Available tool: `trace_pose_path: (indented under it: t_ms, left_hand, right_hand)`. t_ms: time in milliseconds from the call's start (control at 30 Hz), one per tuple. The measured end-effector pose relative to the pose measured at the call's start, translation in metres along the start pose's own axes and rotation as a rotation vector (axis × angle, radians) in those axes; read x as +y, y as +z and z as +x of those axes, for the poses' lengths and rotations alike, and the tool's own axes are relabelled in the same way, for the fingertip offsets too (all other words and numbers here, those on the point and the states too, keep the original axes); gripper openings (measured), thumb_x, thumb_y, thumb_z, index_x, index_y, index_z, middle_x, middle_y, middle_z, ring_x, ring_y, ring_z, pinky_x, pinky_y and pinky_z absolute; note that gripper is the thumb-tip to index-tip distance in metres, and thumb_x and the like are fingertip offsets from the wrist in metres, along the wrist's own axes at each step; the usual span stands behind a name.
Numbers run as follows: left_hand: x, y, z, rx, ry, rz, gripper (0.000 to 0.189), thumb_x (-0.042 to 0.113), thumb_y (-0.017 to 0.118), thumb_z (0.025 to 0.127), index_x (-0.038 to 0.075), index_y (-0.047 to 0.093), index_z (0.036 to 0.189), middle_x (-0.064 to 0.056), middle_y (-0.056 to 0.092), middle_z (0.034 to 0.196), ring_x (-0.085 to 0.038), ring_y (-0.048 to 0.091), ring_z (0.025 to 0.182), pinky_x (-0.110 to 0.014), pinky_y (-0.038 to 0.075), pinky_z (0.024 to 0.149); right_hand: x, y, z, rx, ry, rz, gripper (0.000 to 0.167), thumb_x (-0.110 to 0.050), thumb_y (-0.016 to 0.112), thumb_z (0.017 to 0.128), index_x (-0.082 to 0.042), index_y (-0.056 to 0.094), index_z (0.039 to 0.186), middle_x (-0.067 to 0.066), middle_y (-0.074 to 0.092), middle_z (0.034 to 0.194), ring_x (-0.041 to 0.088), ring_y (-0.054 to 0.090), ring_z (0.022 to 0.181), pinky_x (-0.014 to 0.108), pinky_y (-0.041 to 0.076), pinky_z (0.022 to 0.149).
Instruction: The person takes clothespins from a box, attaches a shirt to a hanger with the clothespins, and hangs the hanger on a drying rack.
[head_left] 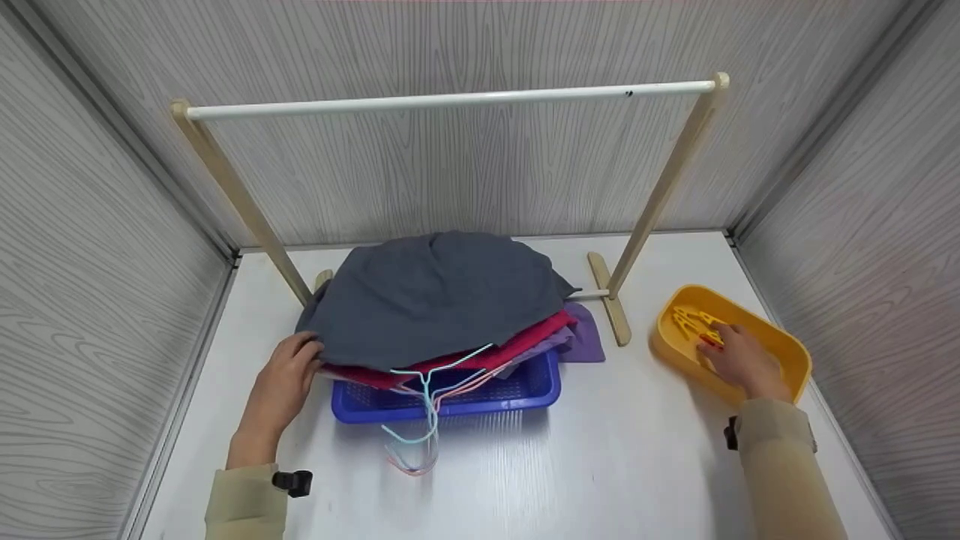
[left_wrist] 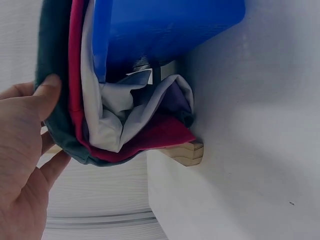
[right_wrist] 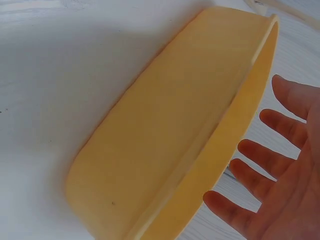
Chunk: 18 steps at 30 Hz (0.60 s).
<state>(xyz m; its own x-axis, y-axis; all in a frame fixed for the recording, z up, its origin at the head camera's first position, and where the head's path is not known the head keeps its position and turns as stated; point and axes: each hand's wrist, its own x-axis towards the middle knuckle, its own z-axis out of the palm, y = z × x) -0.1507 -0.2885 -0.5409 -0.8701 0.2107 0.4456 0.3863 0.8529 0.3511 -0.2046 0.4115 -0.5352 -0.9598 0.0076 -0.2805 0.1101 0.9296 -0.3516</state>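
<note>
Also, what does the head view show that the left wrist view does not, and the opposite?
Only the head view: the yellow container with clips, the right hand, the hangers, the rack's top bar.
Only the left wrist view: white cloth folds hanging beside the blue basket.
Both: the basket, the red cloth, and the left hand pinching the dark cloth.
</note>
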Motion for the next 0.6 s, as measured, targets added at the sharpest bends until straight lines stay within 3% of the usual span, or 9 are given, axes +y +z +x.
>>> trace_pose_path:
  t_ms: [267, 467, 600]
  left_hand:
    - [0.003, 0.000, 0.001, 0.039, -0.034, -0.001, 0.021, -0.004, 0.066, 0.090, -0.001, 0.063, 0.110, -0.018, 0.059, 0.120, -0.038, 0.055, 0.113, -0.051, 0.046, 0.091]
    - [0.003, 0.002, 0.000, 0.044, -0.037, 0.002, 0.022, -0.004, 0.068, 0.088, 0.000, 0.063, 0.109, -0.018, 0.059, 0.118, -0.038, 0.056, 0.112, -0.052, 0.047, 0.090]
    - [0.002, 0.003, 0.000, 0.048, -0.046, 0.006, 0.021, -0.005, 0.068, 0.088, 0.000, 0.063, 0.109, -0.018, 0.059, 0.118, -0.037, 0.056, 0.112, -0.052, 0.046, 0.091]
  right_hand:
    - [0.003, -0.003, 0.008, -0.130, 0.056, 0.125, 0.084, -0.057, 0.047, 0.098, 0.007, 0.028, 0.148, 0.035, 0.033, 0.146, 0.053, 0.030, 0.131, 0.066, 0.022, 0.105]
    - [-0.003, -0.004, 0.009, -0.194, 0.002, 0.143, 0.068, -0.045, 0.045, 0.103, 0.012, 0.041, 0.139, 0.033, 0.050, 0.132, 0.046, 0.049, 0.114, 0.063, 0.036, 0.098]
    - [-0.008, 0.000, 0.009, -0.230, 0.000, 0.165, 0.060, -0.040, 0.045, 0.105, 0.011, 0.045, 0.136, 0.027, 0.057, 0.123, 0.038, 0.053, 0.105, 0.060, 0.039, 0.096]
